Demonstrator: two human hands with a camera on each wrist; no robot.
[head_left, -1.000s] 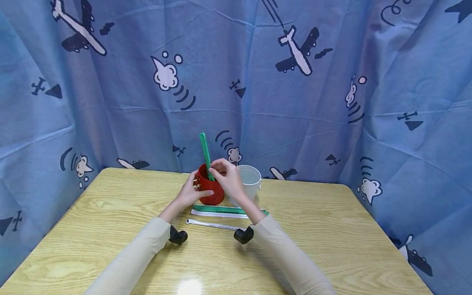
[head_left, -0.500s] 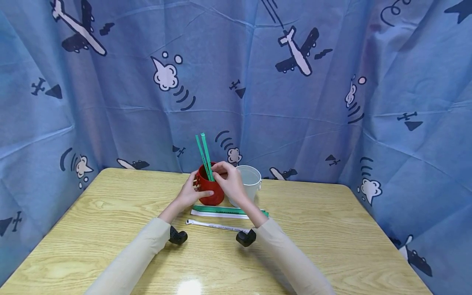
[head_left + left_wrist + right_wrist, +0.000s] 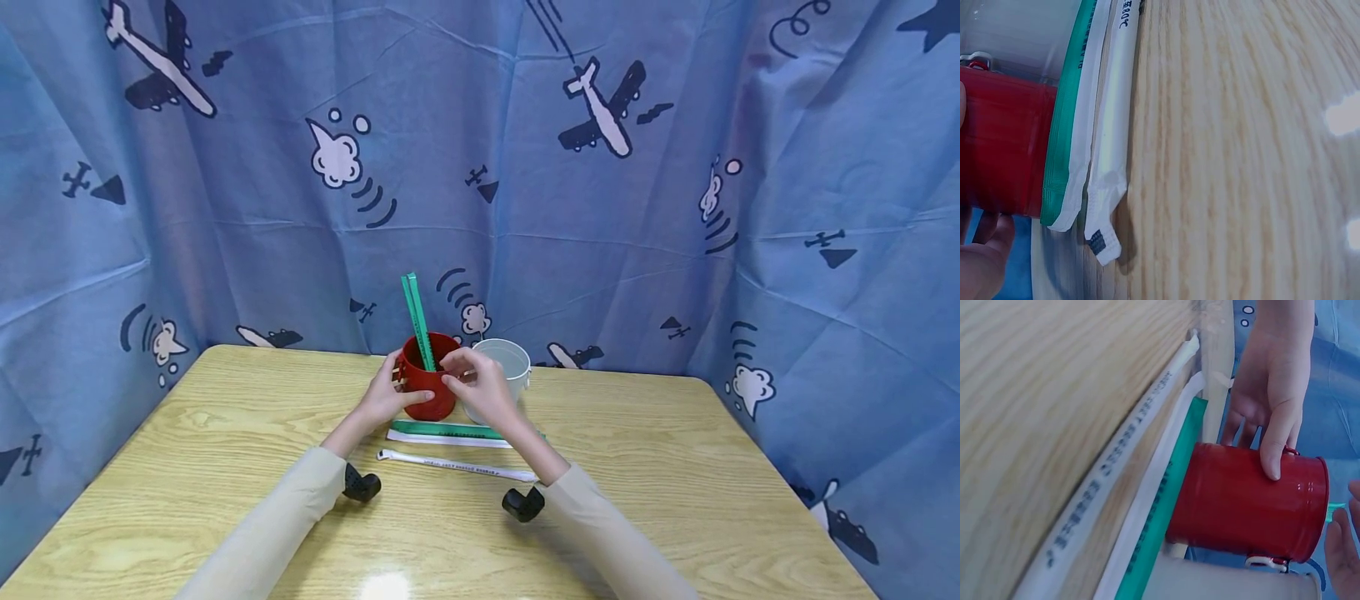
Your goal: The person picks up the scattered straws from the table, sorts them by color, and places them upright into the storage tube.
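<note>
My left hand (image 3: 381,398) grips the side of a small red bucket (image 3: 438,405), its thumb across the front in the right wrist view. Two green wrapped straws (image 3: 417,321) stand side by side in the bucket, leaning slightly left, with their lower ends hidden. Beside the bucket's right rim is my right hand (image 3: 486,390), fingers loosely bent and nothing between them. In front of the bucket a green wrapped straw (image 3: 435,428) lies against a white wrapped straw (image 3: 450,440). Closer to me lies another white wrapped straw (image 3: 457,465) with dark print.
A white bucket (image 3: 512,360) stands right of the red one, partly behind my right hand. The wooden table (image 3: 637,467) ends at a blue curtain (image 3: 420,150) with airplane prints. Black wrist cameras (image 3: 523,504) sit under both forearms.
A second green straw came into view beside the first, and the two have drawn together in the red bucket. My right hand let go and moved right. My left hand stayed put.
</note>
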